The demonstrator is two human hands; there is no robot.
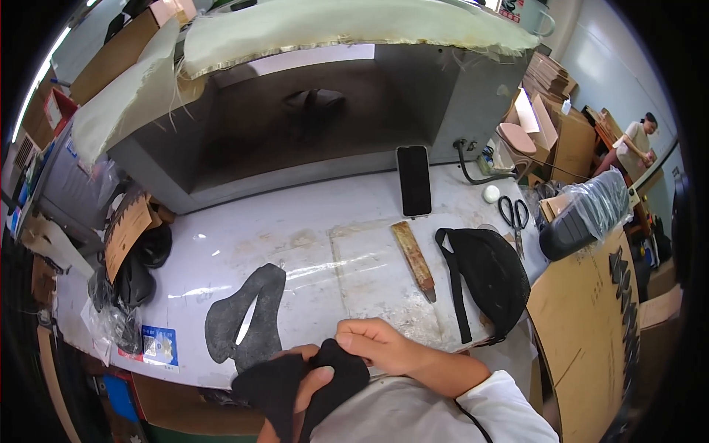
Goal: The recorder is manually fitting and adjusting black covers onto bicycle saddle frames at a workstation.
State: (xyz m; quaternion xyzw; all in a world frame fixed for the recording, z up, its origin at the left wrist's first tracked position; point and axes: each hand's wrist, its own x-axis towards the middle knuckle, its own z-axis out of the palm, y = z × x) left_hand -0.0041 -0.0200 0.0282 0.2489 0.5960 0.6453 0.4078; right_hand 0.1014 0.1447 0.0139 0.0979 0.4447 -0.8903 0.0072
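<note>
Near the table's front edge, I hold a piece of black fabric (pixel 341 375) in front of my body. My right hand (pixel 375 345) pinches its upper edge, with fingers curled. My left hand (pixel 313 378) grips the same fabric lower down, thumb on top; a folded part of it hangs over that hand and hides most of its fingers. Just beyond lies a flat dark grey cut piece (pixel 269 295) with a long narrow opening. To the right of my hands are a worn knife-like tool (pixel 412 255) with a wrapped handle and a black cloth item (pixel 493 279) with a strap.
A grey metal box (pixel 484 103) with an open front stands at the back, cloth draped over it. A phone (pixel 415 181) leans against it. Scissors (pixel 515 218) lie at right beside a plastic-wrapped black container (pixel 565 240). Black bundles (pixel 136 277) sit left. Another person (pixel 635 144) is far right.
</note>
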